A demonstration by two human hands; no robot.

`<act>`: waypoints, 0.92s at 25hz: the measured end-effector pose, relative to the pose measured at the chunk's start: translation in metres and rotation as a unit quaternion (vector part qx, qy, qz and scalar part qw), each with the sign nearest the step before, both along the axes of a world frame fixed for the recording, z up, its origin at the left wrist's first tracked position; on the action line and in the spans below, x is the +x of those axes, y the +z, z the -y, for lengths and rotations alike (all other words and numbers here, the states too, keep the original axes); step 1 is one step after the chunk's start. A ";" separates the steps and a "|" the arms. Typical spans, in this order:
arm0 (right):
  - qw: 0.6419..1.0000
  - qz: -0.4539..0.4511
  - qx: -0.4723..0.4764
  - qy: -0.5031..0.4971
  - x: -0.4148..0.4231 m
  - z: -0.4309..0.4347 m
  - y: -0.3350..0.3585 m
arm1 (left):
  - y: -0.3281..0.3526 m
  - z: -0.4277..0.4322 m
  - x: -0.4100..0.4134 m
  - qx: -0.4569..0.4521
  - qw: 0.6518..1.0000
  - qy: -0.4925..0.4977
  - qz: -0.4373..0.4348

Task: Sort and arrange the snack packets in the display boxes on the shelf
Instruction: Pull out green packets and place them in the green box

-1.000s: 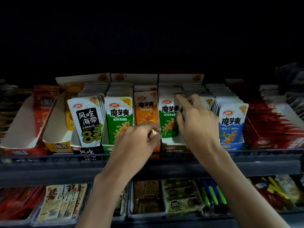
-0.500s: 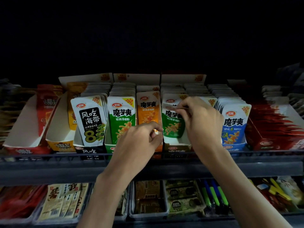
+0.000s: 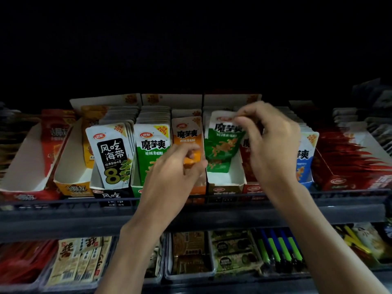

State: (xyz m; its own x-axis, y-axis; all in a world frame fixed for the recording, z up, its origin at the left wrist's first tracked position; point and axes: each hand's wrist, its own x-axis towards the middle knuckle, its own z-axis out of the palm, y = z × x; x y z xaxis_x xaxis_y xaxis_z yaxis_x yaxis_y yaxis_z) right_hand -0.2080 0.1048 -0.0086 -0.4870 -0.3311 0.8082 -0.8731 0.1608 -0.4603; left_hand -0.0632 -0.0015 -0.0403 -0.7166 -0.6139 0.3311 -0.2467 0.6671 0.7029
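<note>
Status: green packet (image 3: 222, 145) is out of its slot.

- 1 s back: upright at the front of the brown box (image 3: 224, 188), centre of the frame, right hand (image 3: 273, 145) flat over the row tops.
- 0.5 s back: fingers closing on its top edge.
- Now: it hangs tilted and lifted, bottom edge clear of the white box floor, which shows bare below it.

Grip: the right hand pinches the packet's top right corner between thumb and fingers (image 3: 244, 124). It's a narrow pinch with nothing else in it. The rest of the packet hangs free, left of and below the hand.

Left hand (image 3: 169, 172) sits lower centre, fingers curled in front of the orange packet (image 3: 186, 132). It has barely shifted across the three frames. Can't tell whether it pinches that packet or only rests against it.

Read: looks like a misfiled item being pulled. Matching green packets (image 3: 151, 145) fill the green box (image 3: 135, 187) two slots left, just past the orange one. The likely next step is to carry it left over the left hand and slot it in there.

Risk: the corner pinch lets the pouch swing, so it could snag the orange packet on the way across.

Red packets (image 3: 246, 160) behind the right hand and the blue packet (image 3: 305, 158) at right stay put.
</note>
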 end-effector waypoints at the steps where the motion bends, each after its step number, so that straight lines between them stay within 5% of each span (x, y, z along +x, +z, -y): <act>1: 1.000 0.011 -0.022 0.018 0.005 -0.004 0.007 | 0.003 -0.001 0.001 0.031 0.999 -0.002 -0.022; 7: 0.975 0.178 -0.044 0.128 0.019 -0.011 0.024 | 0.012 -0.008 0.005 0.164 0.973 -0.107 -0.120; 12: 0.910 0.338 -0.030 0.237 0.019 -0.007 0.024 | 0.024 -0.013 0.010 0.178 0.958 -0.153 -0.166; 23: 0.886 0.372 -0.036 0.274 0.025 -0.002 0.025 | 0.023 -0.007 0.015 0.199 0.951 -0.147 -0.188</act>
State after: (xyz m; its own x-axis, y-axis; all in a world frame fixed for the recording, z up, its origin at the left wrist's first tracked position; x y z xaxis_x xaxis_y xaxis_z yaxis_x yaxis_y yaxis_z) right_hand -0.1826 0.1069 0.0159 -0.6766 -0.6422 0.3603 -0.2623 -0.2471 -0.9328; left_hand -0.0483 0.0058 -0.0174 -0.7537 -0.5353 0.3813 0.2273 0.3321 0.9154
